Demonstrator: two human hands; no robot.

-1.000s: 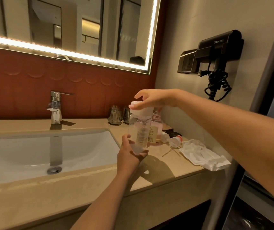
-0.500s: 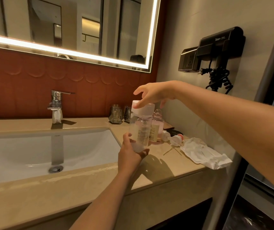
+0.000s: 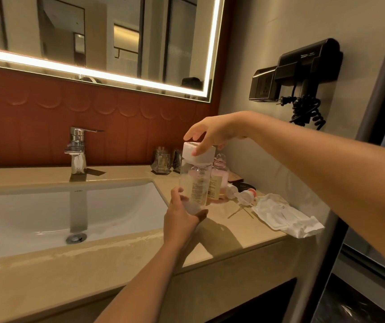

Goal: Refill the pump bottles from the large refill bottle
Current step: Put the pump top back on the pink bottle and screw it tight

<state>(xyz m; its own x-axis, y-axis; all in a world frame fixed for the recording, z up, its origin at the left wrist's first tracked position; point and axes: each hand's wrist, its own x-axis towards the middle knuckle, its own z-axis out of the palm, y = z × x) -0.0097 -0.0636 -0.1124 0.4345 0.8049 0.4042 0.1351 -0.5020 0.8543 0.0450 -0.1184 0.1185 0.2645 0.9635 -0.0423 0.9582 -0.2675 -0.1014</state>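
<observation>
Large bottle (image 3: 195, 183): clear, upright, held above the front of the counter just right of the sink; a printed label faces the camera, and the inside looks nearly empty.
Cap (image 3: 198, 152): white and wide, sitting on the bottle's top.
Left hand (image 3: 182, 220): wrapped around the bottle's lower part — thumb on the left side, fingers curled round the base from below and the right.
Right hand (image 3: 212, 134): reaching in from the right above the cap; fingers spread and loosely bent, one fingertip (image 3: 195, 152) touching the cap's top edge, the others raised off it. It grips nothing.
Pink bottle (image 3: 219, 180): just behind and right of the large bottle, standing on the counter, partly filled with pink liquid.
Pump tops (image 3: 240, 193): lying on their sides on the counter, right of the pink bottle.
White packet (image 3: 284, 215): crumpled, near the counter's right edge.
Glasses (image 3: 162, 160): two by the back wall, left of the bottles.
Counter (image 3: 93, 259): beige stone — the sink (image 3: 46, 213) set into it, the tap (image 3: 77, 150) behind.
Wall, right: a black hair dryer (image 3: 308, 64) with a coiled cord.
</observation>
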